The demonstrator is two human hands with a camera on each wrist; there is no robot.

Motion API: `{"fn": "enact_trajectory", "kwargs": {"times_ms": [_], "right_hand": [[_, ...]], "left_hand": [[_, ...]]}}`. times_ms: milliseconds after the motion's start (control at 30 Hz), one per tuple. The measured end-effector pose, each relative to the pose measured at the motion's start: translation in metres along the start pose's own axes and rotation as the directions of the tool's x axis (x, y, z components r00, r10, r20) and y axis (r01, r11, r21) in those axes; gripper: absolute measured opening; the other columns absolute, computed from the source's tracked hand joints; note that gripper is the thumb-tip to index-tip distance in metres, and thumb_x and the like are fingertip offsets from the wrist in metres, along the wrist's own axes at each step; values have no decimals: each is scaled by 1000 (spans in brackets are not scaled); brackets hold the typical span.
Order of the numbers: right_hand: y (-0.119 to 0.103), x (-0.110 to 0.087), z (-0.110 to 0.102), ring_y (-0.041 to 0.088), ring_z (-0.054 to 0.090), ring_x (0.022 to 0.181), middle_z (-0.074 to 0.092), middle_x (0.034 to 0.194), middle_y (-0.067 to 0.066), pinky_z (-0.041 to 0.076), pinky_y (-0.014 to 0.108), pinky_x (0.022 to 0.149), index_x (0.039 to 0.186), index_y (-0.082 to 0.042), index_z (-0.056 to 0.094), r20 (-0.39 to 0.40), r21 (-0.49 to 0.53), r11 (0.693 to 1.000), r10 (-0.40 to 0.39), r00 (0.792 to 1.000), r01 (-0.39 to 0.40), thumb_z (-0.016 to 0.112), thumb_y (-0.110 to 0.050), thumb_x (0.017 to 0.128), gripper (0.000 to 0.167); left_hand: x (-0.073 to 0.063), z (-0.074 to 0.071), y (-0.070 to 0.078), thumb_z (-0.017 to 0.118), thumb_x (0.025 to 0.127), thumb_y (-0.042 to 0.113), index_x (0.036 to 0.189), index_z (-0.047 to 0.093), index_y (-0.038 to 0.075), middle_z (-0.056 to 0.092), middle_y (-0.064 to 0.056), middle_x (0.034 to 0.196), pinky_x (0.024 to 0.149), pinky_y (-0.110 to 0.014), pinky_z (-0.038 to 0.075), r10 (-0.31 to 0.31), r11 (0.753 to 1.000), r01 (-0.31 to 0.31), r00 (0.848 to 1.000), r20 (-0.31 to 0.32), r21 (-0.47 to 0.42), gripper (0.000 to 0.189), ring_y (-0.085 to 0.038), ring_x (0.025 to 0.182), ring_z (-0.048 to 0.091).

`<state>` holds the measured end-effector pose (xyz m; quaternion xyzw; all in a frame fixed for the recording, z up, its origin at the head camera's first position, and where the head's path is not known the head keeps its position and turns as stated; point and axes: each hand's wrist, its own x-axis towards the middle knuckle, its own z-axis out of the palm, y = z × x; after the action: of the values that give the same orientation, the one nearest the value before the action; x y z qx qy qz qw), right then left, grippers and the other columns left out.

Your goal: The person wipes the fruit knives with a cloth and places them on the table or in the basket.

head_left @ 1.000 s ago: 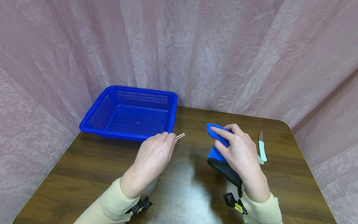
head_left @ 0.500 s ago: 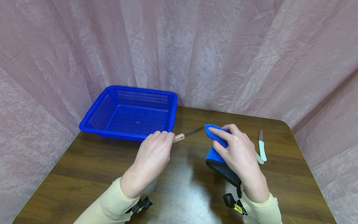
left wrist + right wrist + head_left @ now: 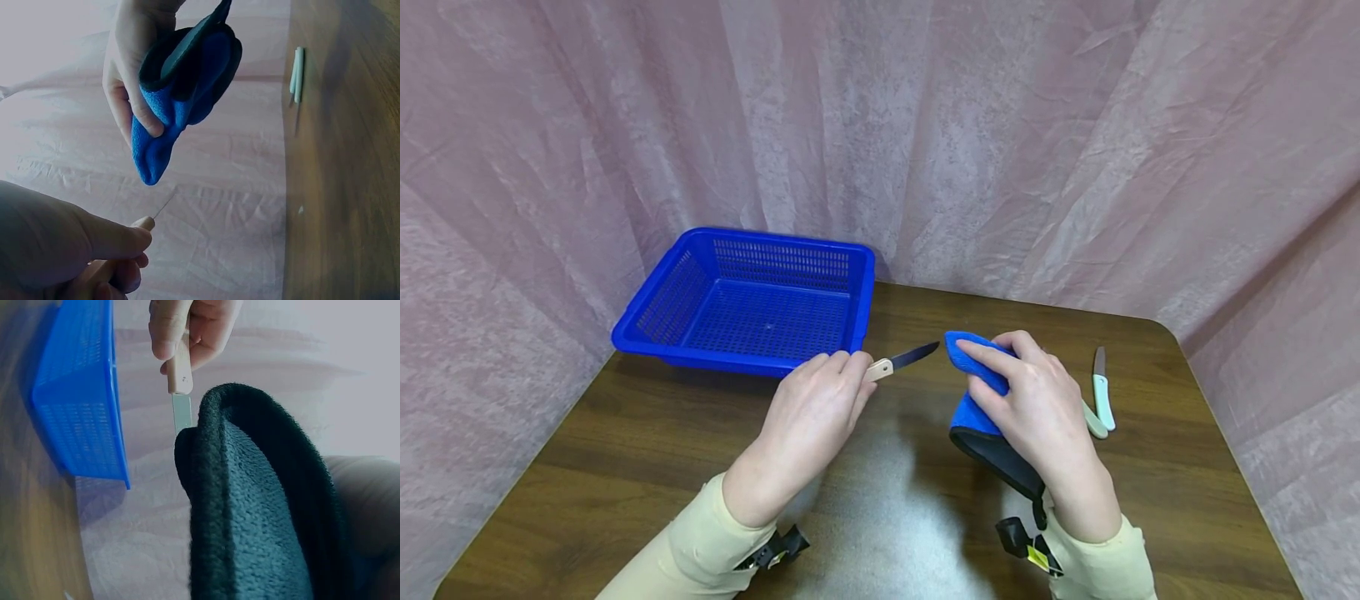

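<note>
My left hand (image 3: 820,400) grips the pale handle of a small knife (image 3: 915,355), its dark blade pointing right toward the other hand. In the right wrist view the handle (image 3: 180,372) and part of the blade show; the cloth covers the rest. My right hand (image 3: 1037,400) holds a folded blue cloth (image 3: 976,367) with black edging, pinched between fingers and thumb. The tip of the blade stands just short of the cloth's folded corner in the head view. Seen from the left wrist, the cloth (image 3: 164,119) hangs above the thin edge-on blade.
A blue plastic basket (image 3: 741,361) stands at the back left, close beside my left hand. Right of my right hand lies a knife with a mint-green handle (image 3: 1102,400), with another pale green handle (image 3: 1096,423) partly hidden beside it. A pink curtain (image 3: 925,150) hangs behind the wooden table (image 3: 880,517).
The knife in my left hand has turned: first only its handle end showed, then the blade came into view, now with its darker side up. The cloth has shifted slightly left.
</note>
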<state>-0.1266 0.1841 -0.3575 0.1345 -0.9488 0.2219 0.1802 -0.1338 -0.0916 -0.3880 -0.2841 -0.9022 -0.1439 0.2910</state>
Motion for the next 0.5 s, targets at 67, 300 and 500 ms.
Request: {"fn": "enact_trajectory", "kwargs": {"times_ms": [67, 300, 500], "right_hand": [[-1, 0, 0, 41, 67, 100, 69, 128, 11, 55, 58, 79, 139, -26, 79, -1, 1, 1000, -3, 1000, 3, 77, -18, 98, 42], [-3, -1, 1, 39, 68, 99, 70, 127, 10, 55, 57, 78, 138, -25, 80, -8, 2, 1000, -21, 1000, 21, 78, -18, 97, 41], [-4, -1, 4, 37, 69, 98, 70, 125, 12, 55, 56, 81, 137, -24, 81, -22, -2, 999, -49, 999, 49, 81, -17, 96, 42]], "left_hand": [[0, 0, 0, 87, 98, 17, 97, 63, 8, 56, -2, 74, 55, -37, 43, -2, 1000, 2, 1000, 1, -5, 25, -27, 62, 53], [0, 1, 0, 85, 100, 20, 96, 65, 8, 55, -2, 73, 55, -37, 41, 12, 1000, -11, 1000, -23, 30, 24, -27, 64, 53], [1, 1, 0, 84, 101, 23, 99, 70, 7, 59, -1, 75, 56, -37, 40, 9, 999, -8, 1000, -18, 53, 21, -27, 65, 54]]}}
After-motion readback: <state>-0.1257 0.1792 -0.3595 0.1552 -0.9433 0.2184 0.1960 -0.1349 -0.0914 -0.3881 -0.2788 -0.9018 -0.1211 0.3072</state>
